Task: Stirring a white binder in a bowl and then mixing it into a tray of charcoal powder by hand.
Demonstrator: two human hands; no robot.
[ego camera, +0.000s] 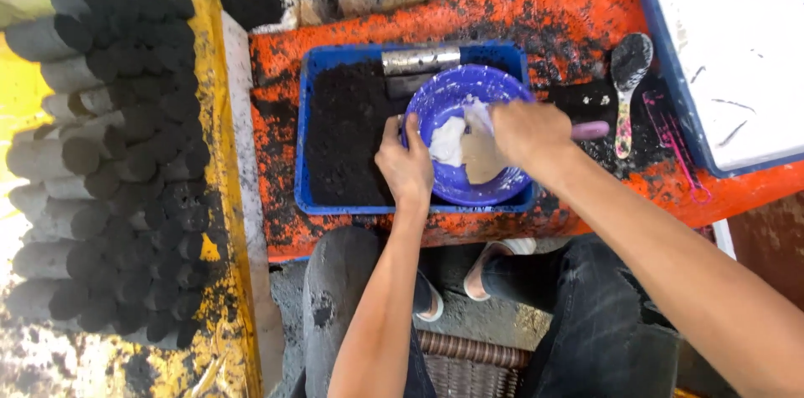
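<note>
Both hands (408, 165) (528, 134) grip bowl (452, 92) (blue)

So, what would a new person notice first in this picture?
Probably the blue bowl at the centre, with white paste inside, sitting in a blue tray of black powder on an orange bench. The left hand grips the bowl's rim while the right hand works inside it with a pink-handled tool. At the left, dark cylinders lie stacked.
</note>
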